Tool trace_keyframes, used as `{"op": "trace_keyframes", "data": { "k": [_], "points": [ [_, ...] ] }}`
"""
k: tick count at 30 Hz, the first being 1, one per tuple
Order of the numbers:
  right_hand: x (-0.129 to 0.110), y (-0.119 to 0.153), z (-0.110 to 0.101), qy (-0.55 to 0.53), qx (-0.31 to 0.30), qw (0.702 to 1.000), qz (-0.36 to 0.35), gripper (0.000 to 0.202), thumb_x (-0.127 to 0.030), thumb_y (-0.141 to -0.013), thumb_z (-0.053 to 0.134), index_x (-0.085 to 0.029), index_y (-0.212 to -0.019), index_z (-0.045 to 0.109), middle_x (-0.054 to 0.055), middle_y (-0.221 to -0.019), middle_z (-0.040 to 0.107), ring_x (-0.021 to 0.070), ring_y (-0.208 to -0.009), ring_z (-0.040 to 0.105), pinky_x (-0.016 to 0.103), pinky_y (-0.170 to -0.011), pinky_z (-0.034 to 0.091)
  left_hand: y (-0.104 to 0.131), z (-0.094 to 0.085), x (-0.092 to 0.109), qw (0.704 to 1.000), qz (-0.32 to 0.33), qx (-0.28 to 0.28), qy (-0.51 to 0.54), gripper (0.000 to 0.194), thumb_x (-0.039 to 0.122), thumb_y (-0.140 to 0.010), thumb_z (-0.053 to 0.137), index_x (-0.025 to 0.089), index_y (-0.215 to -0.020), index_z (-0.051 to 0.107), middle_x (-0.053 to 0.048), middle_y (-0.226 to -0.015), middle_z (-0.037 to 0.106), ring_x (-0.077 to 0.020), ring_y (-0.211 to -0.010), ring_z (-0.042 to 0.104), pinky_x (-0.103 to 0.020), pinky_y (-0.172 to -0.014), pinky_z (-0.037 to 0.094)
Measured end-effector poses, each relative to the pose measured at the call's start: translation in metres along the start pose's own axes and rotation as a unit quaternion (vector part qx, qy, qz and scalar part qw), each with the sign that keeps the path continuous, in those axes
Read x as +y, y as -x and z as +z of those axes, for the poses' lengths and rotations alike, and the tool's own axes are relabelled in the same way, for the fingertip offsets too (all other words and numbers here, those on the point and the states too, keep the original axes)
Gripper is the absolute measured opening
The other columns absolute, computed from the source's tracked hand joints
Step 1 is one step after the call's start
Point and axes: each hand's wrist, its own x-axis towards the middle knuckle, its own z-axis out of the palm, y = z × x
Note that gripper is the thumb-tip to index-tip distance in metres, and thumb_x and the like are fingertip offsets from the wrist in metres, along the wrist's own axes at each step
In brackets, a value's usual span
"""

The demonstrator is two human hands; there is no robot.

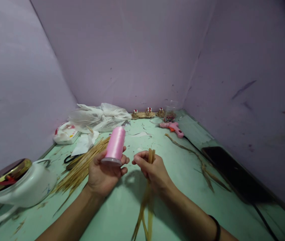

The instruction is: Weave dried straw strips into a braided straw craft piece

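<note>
My left hand (105,174) is turned palm up, its fingers curled round the base of a spool of pink thread (116,144) that tilts slightly to the right. Opposite it, my right hand (155,167) grips a few dried straw strips (147,207). Their short ends stick up above the fingers and the long ends hang down towards me. Thumb and forefinger of that hand are pinched together; any thread between them is too fine to make out. Behind my left hand lies a bundle of dry straw (82,170) on the green table (127,214).
At left stands a white teapot (29,187) with a gold-rimmed item on top. A white plastic bag (102,117), straw pieces with beads (144,114) and a pink glue gun (173,128) line the back. A phone (233,172) and twisted stalk (200,160) lie right.
</note>
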Motion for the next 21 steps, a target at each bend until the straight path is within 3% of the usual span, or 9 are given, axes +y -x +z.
{"op": "trace_keyframes", "data": {
  "k": [6, 13, 21],
  "points": [
    [0.000, 0.015, 0.011, 0.153, 0.016, 0.984, -0.089, 0.019, -0.026, -0.057, 0.069, -0.018, -0.070, 0.058, -0.008, -0.047, 0.039, 0.0061, -0.043, 0.030, 0.020, -0.041, 0.027, -0.001, 0.003, -0.005, 0.999, 0.021, 0.047, -0.012, 0.041, 0.030, -0.071, 0.048, 0.002, -0.100, 0.058, -0.012, -0.071, 0.058, -0.0200, -0.069, 0.054, -0.031, -0.061, 0.046],
    [0.002, 0.016, 0.013, 0.198, 0.068, 0.969, -0.130, 0.018, -0.024, -0.056, 0.071, -0.019, -0.068, 0.058, -0.004, -0.060, 0.053, 0.0059, -0.043, 0.036, 0.021, -0.043, 0.032, 0.003, 0.007, -0.015, 0.992, 0.032, 0.118, -0.042, 0.034, 0.026, -0.067, 0.055, 0.004, -0.092, 0.062, -0.013, -0.075, 0.064, -0.0204, -0.069, 0.058, -0.031, -0.067, 0.048],
    [0.010, 0.011, 0.008, 0.154, 0.068, 0.956, -0.241, 0.003, -0.021, -0.068, 0.065, -0.023, -0.069, 0.067, 0.002, -0.069, 0.062, 0.0136, -0.058, 0.054, 0.027, -0.053, 0.042, 0.004, 0.009, -0.018, 0.991, 0.069, 0.104, -0.046, 0.016, 0.018, -0.065, 0.060, 0.006, -0.075, 0.064, -0.013, -0.075, 0.065, -0.0217, -0.074, 0.060, -0.032, -0.074, 0.049]
  ]
}}
